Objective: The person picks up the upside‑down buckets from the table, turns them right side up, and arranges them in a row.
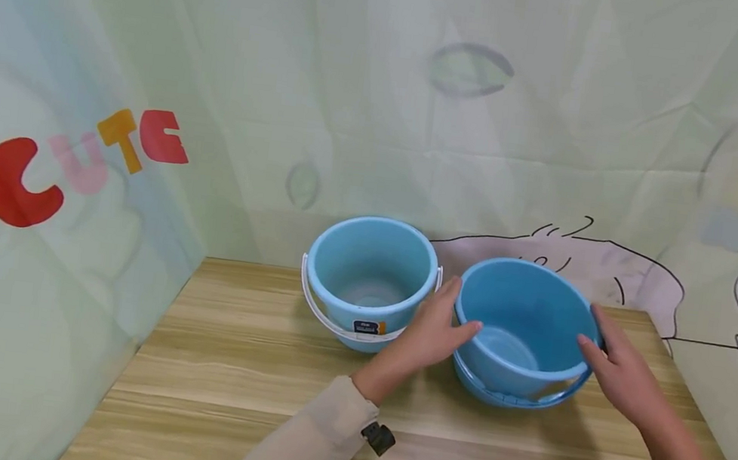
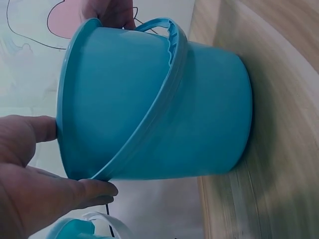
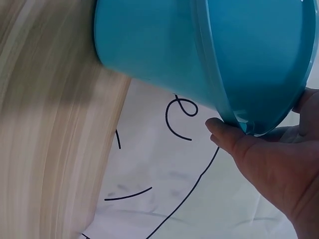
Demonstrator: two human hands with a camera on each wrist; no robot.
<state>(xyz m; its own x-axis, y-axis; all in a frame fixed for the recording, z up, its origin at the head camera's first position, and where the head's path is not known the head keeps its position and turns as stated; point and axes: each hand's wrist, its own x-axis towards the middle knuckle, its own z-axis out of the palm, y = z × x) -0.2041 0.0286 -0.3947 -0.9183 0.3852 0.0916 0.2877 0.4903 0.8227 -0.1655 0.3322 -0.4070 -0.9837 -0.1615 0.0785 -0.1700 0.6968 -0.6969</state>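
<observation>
Both hands are at a darker blue plastic bucket (image 1: 509,382) on the right part of the wooden table. My left hand (image 1: 429,332) grips its left rim, the thumb over the edge and the fingers along the outside. On the opposite side, my right hand (image 1: 619,372) pinches the rim between thumb and fingers. The bucket's blue handle (image 2: 149,117) hangs down against its front wall. Its mouth faces up and a little toward me; whether the base touches the table I cannot tell. Left of it stands a lighter blue bucket (image 1: 369,253), close to my left hand.
The wood-grain table (image 1: 208,379) ends at a printed curtain (image 1: 290,84) behind and at both sides. A white handle (image 1: 324,320) hangs at the lighter bucket's front, below a dark label (image 1: 366,327).
</observation>
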